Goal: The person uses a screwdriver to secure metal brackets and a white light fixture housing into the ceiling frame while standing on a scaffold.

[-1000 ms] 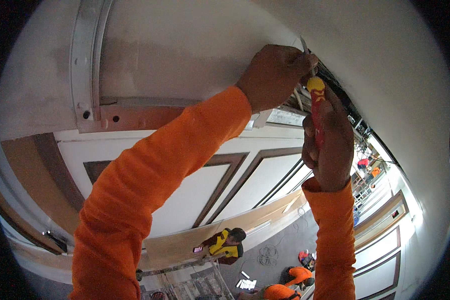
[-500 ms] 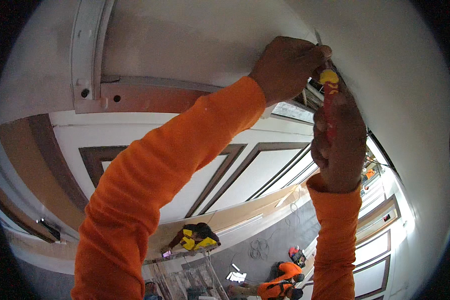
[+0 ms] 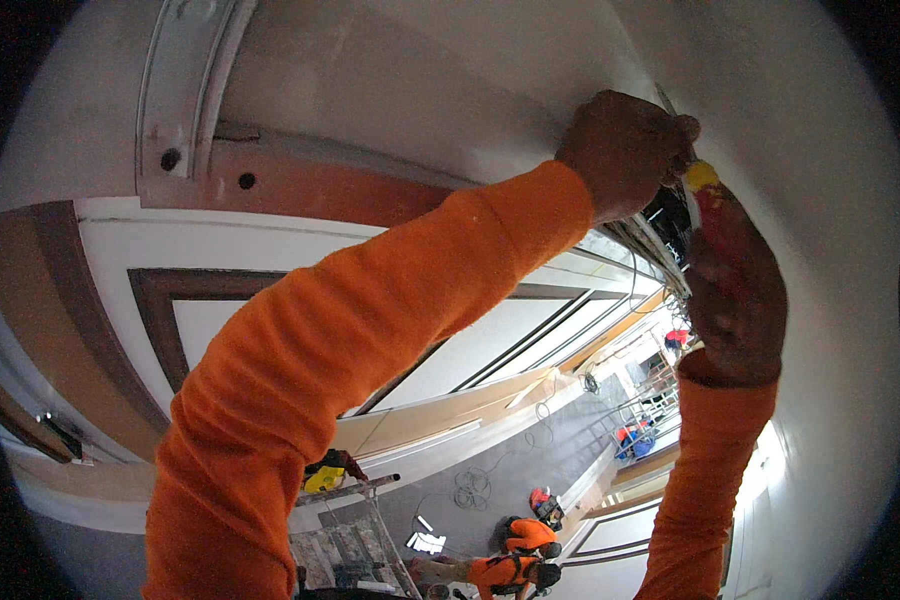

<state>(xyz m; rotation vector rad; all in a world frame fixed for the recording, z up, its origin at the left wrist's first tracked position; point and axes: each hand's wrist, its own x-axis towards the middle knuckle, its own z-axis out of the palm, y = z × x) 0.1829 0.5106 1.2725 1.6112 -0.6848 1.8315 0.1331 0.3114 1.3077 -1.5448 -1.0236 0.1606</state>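
Note:
My right hand is wrapped round the red handle of a screwdriver with a yellow collar, its tip end raised toward the pale ceiling panel. Just left of the collar, my left hand is closed in a pinch close to the panel. What its fingertips hold is hidden. A thin dark sliver sticks out above those fingers, roughly in line with the handle. Below my left hand an opening shows a dark gap with a bundle of cables beside it.
A reddish-brown metal strip with holes meets a pale upright channel. Far below are a scaffold or ladder frame, a person in yellow, crouching people in orange and coiled cable on the grey floor.
Both hands appear farther right and slightly lower, still together at the panel. The view has swung, so the cable bundle shows more and the people below have shifted left.

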